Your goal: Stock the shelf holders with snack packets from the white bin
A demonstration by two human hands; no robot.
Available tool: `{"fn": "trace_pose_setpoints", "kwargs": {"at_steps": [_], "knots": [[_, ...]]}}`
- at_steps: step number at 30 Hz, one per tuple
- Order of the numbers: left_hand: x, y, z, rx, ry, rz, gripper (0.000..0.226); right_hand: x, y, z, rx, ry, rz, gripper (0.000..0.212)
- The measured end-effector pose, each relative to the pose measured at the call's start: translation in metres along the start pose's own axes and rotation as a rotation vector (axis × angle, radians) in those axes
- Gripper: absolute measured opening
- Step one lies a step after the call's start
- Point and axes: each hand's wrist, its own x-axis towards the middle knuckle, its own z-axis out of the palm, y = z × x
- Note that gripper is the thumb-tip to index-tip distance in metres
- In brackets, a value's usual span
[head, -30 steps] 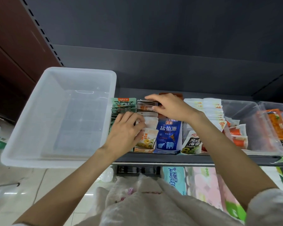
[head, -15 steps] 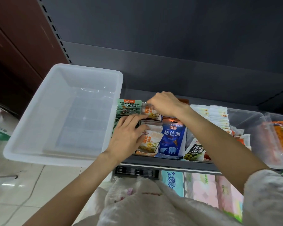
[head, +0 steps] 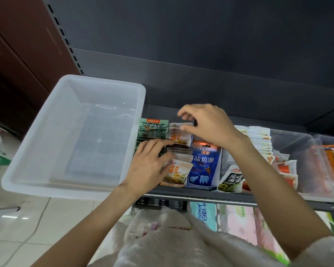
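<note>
Having let go the back packets, the right hand [head: 204, 126] now hovers loosely open above them; the left hand [head: 150, 166], fingers straight, presses the front white-and-orange snack packets [head: 178, 170]; the translucent white plastic bin [head: 37, 151] beside it looks emptied.

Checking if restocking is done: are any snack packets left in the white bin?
No. The white bin shows only its bare translucent bottom, with no packets inside.

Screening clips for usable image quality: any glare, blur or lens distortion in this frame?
Head view: wide-angle bending curves the shelf edge; small glare streaks on the white bin floor; right hand fingertips slightly motion-blurred; blue packet print stays sharp.
</note>
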Motion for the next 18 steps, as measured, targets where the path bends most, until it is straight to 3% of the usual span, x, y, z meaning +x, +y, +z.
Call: {"fn": "trace_pose_setpoints", "kwargs": {"at_steps": [3,7,12,18], "knots": [[-0.002,0.002,0.002,-0.007,0.039,-0.010,0.018,-0.026,0.000,0.003,0.190,-0.082,0.028,0.034],[-0.004,0.004,0.005,0.005,0.065,0.017,0.018,-0.031,0.005,0.020,0.152,-0.201,0.002,0.044],[-0.008,0.006,0.004,-0.049,0.057,0.056,0.016,-0.021,0.011,0.021,0.146,-0.211,-0.020,0.037],[-0.016,0.009,0.006,-0.152,0.028,0.061,0.016,-0.009,-0.001,0.034,-0.353,-0.161,-0.203,0.034]]}}
